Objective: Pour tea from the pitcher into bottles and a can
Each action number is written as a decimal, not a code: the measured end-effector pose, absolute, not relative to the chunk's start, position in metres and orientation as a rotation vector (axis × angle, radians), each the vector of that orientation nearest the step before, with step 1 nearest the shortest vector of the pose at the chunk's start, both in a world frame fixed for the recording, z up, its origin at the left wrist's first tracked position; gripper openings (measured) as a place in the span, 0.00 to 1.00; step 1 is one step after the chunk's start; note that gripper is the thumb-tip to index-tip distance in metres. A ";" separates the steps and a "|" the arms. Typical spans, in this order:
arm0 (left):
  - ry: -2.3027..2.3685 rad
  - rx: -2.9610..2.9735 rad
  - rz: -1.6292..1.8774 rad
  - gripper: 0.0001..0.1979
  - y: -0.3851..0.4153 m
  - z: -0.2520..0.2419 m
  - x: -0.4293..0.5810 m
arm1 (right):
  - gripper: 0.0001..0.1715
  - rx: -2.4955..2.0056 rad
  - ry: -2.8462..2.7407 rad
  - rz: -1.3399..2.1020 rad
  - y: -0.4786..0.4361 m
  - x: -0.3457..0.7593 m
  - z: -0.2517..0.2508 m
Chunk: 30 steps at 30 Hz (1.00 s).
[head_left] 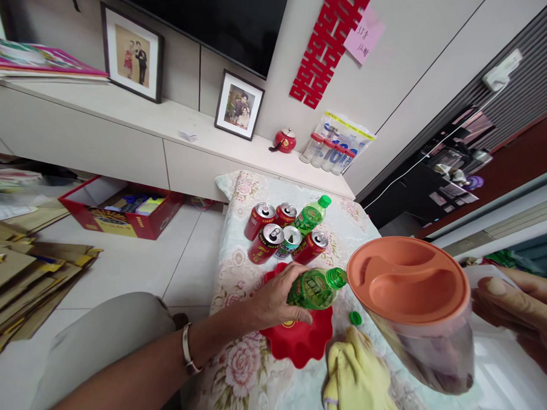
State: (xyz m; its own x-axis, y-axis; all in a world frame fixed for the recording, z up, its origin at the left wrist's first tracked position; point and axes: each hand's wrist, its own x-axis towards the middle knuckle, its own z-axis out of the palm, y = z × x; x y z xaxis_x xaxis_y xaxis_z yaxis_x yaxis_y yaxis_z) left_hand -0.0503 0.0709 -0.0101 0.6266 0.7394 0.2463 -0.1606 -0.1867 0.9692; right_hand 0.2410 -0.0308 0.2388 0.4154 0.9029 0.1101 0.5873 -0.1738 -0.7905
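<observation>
My left hand [276, 299] is wrapped round a green plastic bottle [315, 289], tipped to the right with its uncapped mouth close to the pitcher's rim. At the right edge, the fingers of my right hand [518, 303] close round the handle side of a clear pitcher [430, 351], which is held tilted. An orange lid [406, 277] covers its top, and something dark shows low inside. Under my left hand sits a red scalloped dish [297, 345]. A loose green cap [355, 318] and a yellow cloth [361, 378] lie on the tablecloth.
Several drink cans [266, 243] stand grouped with a capped green bottle [312, 214] on the flowered tablecloth [244, 361]. Behind it, a low cabinet [136, 117] bears frames and glass jars [328, 153]. A red box [132, 214] and flattened cardboard [20, 284] are on the floor left.
</observation>
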 end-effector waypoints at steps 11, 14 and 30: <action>0.478 1.531 0.871 0.46 0.071 -0.013 -0.049 | 0.27 -1.897 -1.149 0.572 -0.030 0.239 0.240; 0.480 1.523 0.874 0.46 0.070 -0.013 -0.049 | 0.28 -1.910 -1.151 0.543 -0.030 0.235 0.242; 0.493 1.531 0.858 0.46 0.070 -0.011 -0.050 | 0.28 -1.919 -1.174 0.482 -0.028 0.235 0.241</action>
State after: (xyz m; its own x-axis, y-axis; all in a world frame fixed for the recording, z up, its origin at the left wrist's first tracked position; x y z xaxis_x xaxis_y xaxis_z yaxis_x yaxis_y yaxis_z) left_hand -0.0500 0.0700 -0.0114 0.6317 0.7398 0.2316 -0.1718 -0.1577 0.9724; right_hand 0.2347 -0.0282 0.2413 0.4931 0.8654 0.0886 0.5531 -0.2333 -0.7998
